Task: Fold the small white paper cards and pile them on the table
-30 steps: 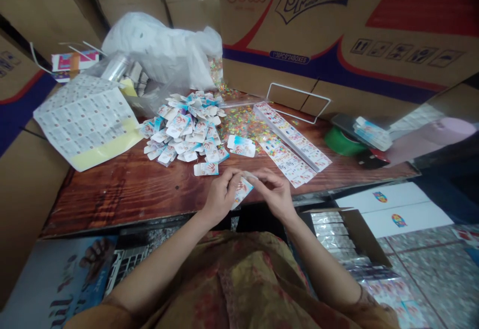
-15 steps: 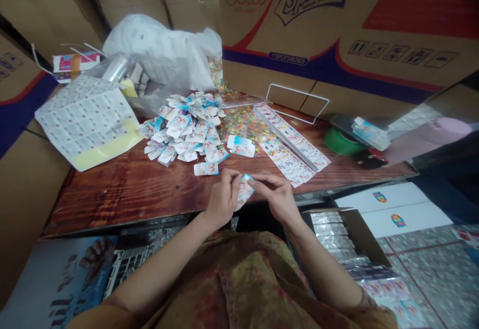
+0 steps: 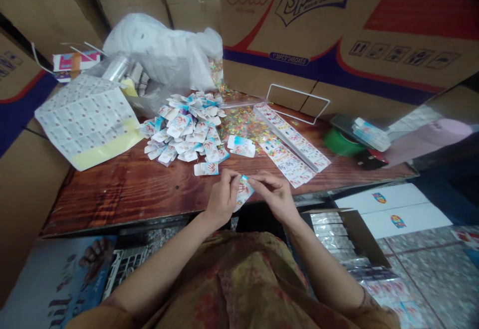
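The small box is smooth card, the tabletop glossy wood, the carton matt cardboard.

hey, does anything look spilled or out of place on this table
Colourful bits lie scattered on the table between the small boxes and printed strips; they look spilled, though some may be bagged.

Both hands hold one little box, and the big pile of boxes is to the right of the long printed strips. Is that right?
Not quite: the head view shows the big pile of boxes to the left of the long printed strips. The left hand and right hand do hold one little box.
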Motion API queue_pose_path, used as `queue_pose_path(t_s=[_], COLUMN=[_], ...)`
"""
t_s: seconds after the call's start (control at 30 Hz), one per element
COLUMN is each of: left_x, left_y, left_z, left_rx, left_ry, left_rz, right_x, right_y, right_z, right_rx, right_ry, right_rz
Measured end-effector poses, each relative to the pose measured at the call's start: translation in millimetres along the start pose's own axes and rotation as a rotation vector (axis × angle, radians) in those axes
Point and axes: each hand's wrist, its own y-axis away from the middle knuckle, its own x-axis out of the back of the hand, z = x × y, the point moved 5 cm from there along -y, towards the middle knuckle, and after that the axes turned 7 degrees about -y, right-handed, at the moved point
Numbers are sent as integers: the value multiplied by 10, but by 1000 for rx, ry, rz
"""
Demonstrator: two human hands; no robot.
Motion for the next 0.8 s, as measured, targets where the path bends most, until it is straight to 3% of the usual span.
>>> queue_pose_path(t_s=[0.2,0.33,0.47,0.57,0.67,0.8], left_x=[62,205,608,927,1155,1253], left_y=[-66,-298,-822,-1325,-1805,-2191], left_z=[-37,-109,-146,-150,-253,-448], left_rx=[38,58,57,1,-27,29], left_ry=[75,38,-240,-472,-622,-808], left_rz=[-11,-62,105,237,306,258], right_x=[-110,-70,176,189,153,163], right_y=[66,-210,-782,-1109,-1224,-1200], right_z=[12,164,383,618,717,686], right_rx=[150,179,180,66,14,29], right_ry=[180,351,794,1116,1169,1101], right_rz=[-114,-190,27,-83,-132,-81])
